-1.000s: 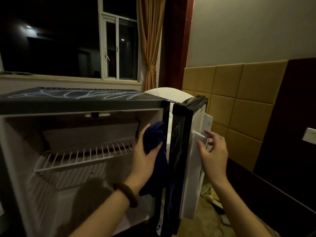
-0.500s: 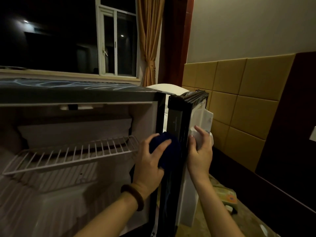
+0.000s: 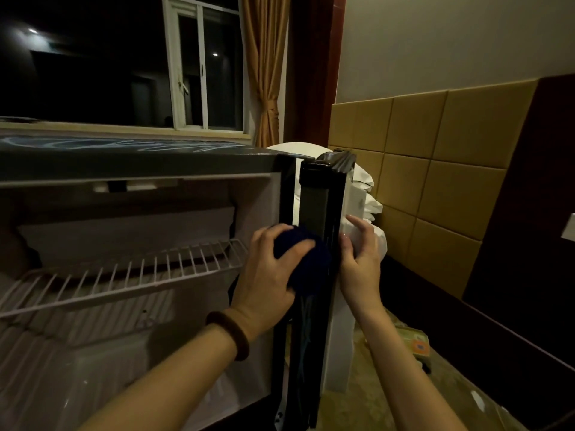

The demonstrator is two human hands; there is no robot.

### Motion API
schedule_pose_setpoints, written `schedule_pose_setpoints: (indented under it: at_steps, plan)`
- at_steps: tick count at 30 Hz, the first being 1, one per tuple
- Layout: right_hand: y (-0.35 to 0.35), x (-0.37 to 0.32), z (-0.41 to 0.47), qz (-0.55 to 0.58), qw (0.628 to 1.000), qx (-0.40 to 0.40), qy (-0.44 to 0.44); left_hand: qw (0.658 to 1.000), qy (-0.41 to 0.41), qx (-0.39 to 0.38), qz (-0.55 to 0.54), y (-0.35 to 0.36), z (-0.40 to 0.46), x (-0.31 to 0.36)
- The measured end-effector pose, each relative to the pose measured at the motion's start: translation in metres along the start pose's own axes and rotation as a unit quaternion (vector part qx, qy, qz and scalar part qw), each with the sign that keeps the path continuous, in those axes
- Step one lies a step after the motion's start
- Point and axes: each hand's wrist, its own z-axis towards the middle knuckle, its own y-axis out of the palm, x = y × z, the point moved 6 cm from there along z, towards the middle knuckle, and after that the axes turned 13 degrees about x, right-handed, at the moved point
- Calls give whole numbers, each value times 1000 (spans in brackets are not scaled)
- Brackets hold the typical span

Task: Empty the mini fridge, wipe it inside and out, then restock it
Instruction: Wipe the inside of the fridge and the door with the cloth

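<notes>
The fridge (image 3: 140,163) is seen open, its left side cut off by the frame edge. A wire shelf (image 3: 124,275) is fitted inside; the back of the cavity is too dim to make out. A dark blue cloth (image 3: 303,255) is grasped in the curled fingers of the left hand (image 3: 267,275) and pressed against the door (image 3: 317,244), which is seen edge-on. The right hand (image 3: 361,259) is closed round the door's inner white lining, its fingertips partly hidden. A box (image 3: 417,342) lies on the floor, dimly lit.

Probably a hotel bedroom: padded wall panels (image 3: 435,144), tied curtain (image 3: 264,73), mini fridge (image 3: 140,244).
</notes>
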Motion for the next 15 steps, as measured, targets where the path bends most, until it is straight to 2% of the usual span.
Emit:
schedule_pose_setpoints:
  at_steps: [5, 7, 15]
  plan:
    - [3, 5, 5, 25, 999, -28, 8, 998, -13, 65, 21, -9, 57, 8]
    - [5, 5, 7, 35, 999, -35, 13, 997, -15, 64, 36, -5, 55, 7]
    - [8, 5, 9, 73, 996, -44, 39, 990, 94, -88, 55, 2, -36, -3]
